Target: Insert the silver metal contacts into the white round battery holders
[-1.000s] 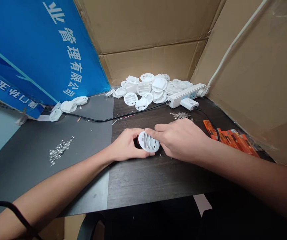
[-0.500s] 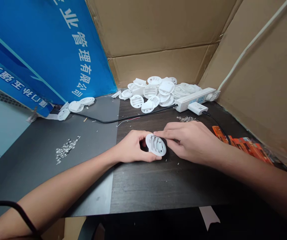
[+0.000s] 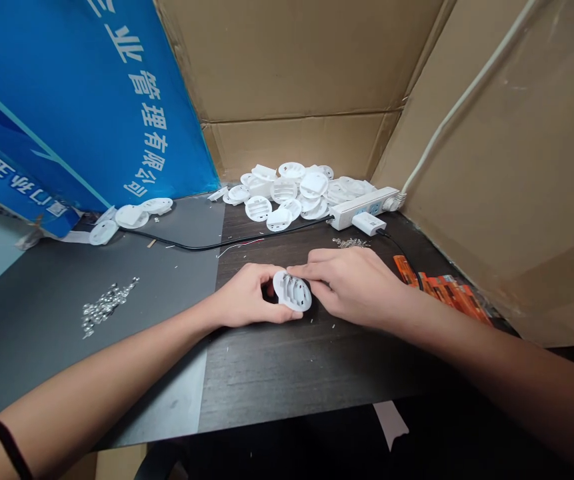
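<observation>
My left hand grips a round white plastic battery housing by its rim, thumb at the lower edge and fingers behind the upper left. The housing is tilted, with its ribbed, slotted inner side facing up toward me. From the right, my right hand reaches over with its index fingertip on the housing's upper edge. Its other fingers are curled in, and whatever may be pinched at the tips is hidden or too small to name. Small shiny metal pieces lie just beyond my right hand.
A pile of similar white housings stands against the cardboard. More lie at the left, beyond a heap of metal pieces. A power strip with a plugged-in adapter, a black cable and orange packs occupy the table's back and right.
The camera view has turned, so the whole scene sits further left. Both hands keep nearly the same hold and touch on the white housing.
</observation>
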Demonstrator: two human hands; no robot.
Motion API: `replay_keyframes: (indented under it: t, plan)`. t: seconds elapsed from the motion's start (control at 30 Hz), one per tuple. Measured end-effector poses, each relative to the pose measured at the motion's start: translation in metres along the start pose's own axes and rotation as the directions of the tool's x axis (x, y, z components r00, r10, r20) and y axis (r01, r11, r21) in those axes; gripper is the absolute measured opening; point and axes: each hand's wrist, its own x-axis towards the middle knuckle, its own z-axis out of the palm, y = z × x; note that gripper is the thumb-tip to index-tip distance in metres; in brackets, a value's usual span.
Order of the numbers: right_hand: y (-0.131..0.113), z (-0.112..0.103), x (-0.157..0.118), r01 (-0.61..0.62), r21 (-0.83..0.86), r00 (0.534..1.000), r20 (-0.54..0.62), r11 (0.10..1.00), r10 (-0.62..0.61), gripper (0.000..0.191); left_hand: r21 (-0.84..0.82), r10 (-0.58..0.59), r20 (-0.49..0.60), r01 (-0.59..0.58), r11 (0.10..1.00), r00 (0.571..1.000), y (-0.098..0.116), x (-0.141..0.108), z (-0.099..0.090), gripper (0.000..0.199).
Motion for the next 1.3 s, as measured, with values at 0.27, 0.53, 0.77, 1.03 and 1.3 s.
replay_keyframes:
  t: [0.27,0.53,0.77,1.03,1.3]
  plan:
    - [-0.007,-0.003,0.000,-0.010,-0.104,1.000,0.020,0.994,0.012,0.037,-0.013,-0.016,0.007,0.016,1.000,1.000,0.005,0.001,0.000,0.033]
    - [-0.008,-0.006,0.001,-0.026,-0.109,0.998,0.049,0.994,0.032,0.035,-0.035,-0.017,0.014,0.017,0.999,1.000,0.004,0.000,-0.001,0.034]
    - [-0.014,-0.010,0.003,-0.054,-0.182,0.993,0.091,0.982,0.071,0.033,0.012,0.002,0.001,-0.002,1.000,1.000,0.006,0.001,0.001,0.031]
    - [-0.022,-0.016,0.008,-0.037,-0.284,0.987,0.142,0.958,0.080,0.024,0.175,-0.023,-0.016,0.025,0.984,1.000,0.014,0.001,0.001,0.032]
    - [-0.030,-0.014,0.007,0.035,-0.316,0.992,0.129,0.948,0.006,0.019,0.169,-0.020,0.010,0.018,0.985,1.000,0.015,-0.001,0.001,0.034]
